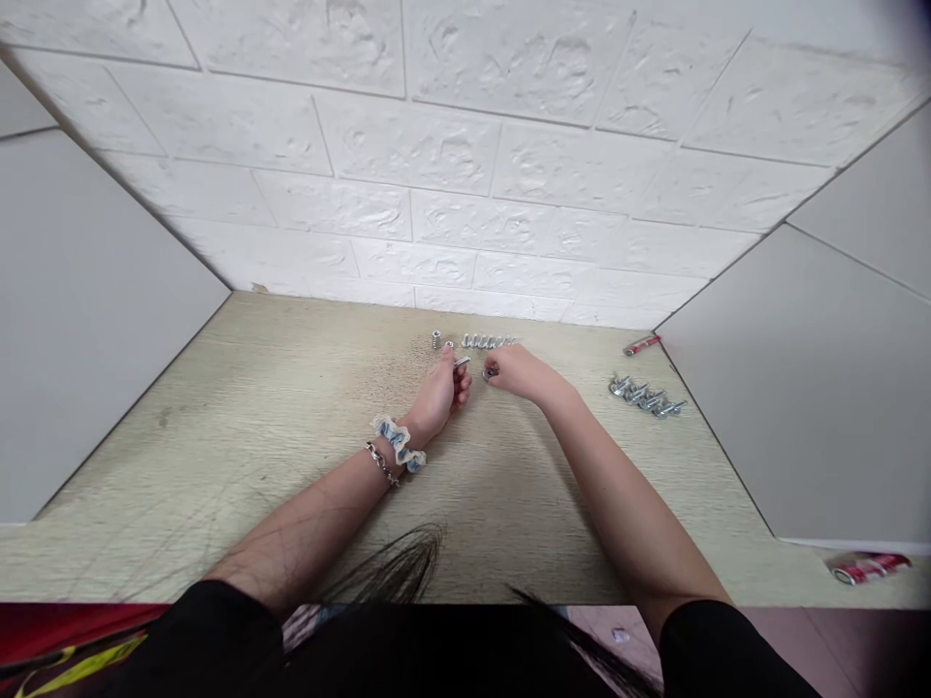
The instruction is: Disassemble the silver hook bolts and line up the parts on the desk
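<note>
My left hand (438,396) is closed around a silver metal bolt (462,363), whose end sticks out past the fingers to the right. Just right of it, my right hand (518,372) pinches a small ring-like metal piece (488,374), perhaps a washer; the fingers partly cover it. The two hands are close but apart, low over the table. Behind them stands a row of small silver metal pieces (484,341), its right end near my right hand. A short ribbed metal piece (436,339) sits left of that row, beyond my left hand.
Several silver bolts with washers (647,397) lie in a slanting row on the right of the wooden table (291,388). One red tube-like object (641,345) lies near the right panel (800,368), another (871,568) at the front right corner. A white brick-patterned wall (451,213) closes the back.
</note>
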`<action>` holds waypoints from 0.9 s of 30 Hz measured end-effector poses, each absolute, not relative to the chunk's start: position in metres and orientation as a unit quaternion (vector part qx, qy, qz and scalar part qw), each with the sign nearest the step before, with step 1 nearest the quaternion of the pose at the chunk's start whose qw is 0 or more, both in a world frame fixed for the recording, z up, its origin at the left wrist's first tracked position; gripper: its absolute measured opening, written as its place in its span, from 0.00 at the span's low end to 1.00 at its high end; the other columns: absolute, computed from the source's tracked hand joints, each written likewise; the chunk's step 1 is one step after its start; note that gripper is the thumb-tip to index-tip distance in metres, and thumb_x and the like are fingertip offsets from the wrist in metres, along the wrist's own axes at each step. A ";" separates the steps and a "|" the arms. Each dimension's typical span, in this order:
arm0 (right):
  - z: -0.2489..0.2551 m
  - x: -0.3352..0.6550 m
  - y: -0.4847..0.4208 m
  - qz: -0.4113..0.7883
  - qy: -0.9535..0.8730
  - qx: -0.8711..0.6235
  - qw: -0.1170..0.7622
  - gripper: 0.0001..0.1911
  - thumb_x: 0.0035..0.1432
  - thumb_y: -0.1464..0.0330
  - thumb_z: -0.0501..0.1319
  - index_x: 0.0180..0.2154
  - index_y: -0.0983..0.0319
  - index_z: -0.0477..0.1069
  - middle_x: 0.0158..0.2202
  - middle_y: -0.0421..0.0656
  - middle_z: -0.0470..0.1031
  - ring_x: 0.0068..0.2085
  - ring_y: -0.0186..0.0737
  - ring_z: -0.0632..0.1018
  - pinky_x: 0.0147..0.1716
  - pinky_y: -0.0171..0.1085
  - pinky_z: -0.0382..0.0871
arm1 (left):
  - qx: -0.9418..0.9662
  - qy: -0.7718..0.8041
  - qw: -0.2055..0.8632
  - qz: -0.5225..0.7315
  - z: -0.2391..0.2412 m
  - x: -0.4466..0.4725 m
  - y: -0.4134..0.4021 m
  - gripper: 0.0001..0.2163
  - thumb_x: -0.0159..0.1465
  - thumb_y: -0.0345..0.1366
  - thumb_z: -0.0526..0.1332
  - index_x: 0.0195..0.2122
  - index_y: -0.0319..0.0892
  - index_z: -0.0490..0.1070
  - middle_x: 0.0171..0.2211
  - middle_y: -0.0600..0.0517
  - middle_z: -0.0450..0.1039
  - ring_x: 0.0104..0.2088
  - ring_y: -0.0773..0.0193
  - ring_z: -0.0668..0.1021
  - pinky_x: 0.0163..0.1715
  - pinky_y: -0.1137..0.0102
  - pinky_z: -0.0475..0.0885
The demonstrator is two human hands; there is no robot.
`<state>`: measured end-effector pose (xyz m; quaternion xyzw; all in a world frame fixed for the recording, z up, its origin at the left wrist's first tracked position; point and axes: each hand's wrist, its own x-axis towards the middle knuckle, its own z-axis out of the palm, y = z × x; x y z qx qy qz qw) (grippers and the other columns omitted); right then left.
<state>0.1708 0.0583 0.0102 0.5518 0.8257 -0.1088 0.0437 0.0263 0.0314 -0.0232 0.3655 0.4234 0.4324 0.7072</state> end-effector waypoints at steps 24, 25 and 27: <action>0.027 0.171 0.047 -0.177 0.808 0.548 -0.124 0.14 0.53 0.72 0.56 0.43 0.65 0.72 0.44 0.48 0.74 0.41 0.37 0.73 0.41 0.35 0.63 | 0.391 0.422 0.691 0.439 -0.024 0.026 0.030 0.20 0.63 0.54 0.47 0.26 0.41 0.58 0.18 0.59 0.58 0.13 0.76 0.59 0.12 0.79 0.54; 0.033 0.169 0.045 -0.195 0.808 0.536 -0.145 0.13 0.55 0.71 0.55 0.41 0.63 0.73 0.43 0.46 0.74 0.40 0.36 0.73 0.40 0.34 0.63 | 0.394 0.419 0.689 0.442 -0.024 0.026 0.030 0.19 0.63 0.53 0.47 0.27 0.41 0.58 0.18 0.59 0.58 0.13 0.76 0.60 0.13 0.79 0.54; 0.041 0.165 0.041 -0.226 0.808 0.516 -0.173 0.11 0.56 0.68 0.55 0.37 0.61 0.74 0.40 0.43 0.75 0.37 0.34 0.74 0.38 0.33 0.63 | 0.403 0.411 0.685 0.446 -0.023 0.026 0.030 0.19 0.63 0.52 0.47 0.28 0.41 0.59 0.19 0.58 0.58 0.14 0.76 0.61 0.13 0.79 0.55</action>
